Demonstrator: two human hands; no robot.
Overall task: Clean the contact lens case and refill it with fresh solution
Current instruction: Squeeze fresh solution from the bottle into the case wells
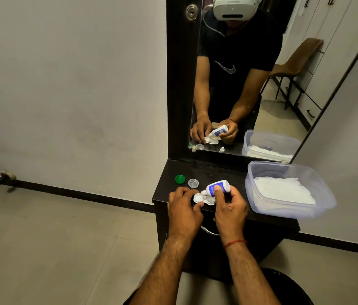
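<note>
Pinching white twin-well lens case [204, 199] with left hand [183, 206], flat at near edge of dark surface [222, 172]. Gripping tilted white, blue-labelled solution bottle [217, 187] with right hand [229, 206], nozzle over left well. Squeeze gently; keep tip off plastic. Beyond: clear round cap [193, 183], green round cap [180, 179].

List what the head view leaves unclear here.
All head view.
- Solution level in the lens case: wells too small.
- Whether the bottle is dripping: nozzle too small.
- Bottle label text: too small, partly under the thumb of the right hand.
- Case's left edge: covered by the left hand.
</note>
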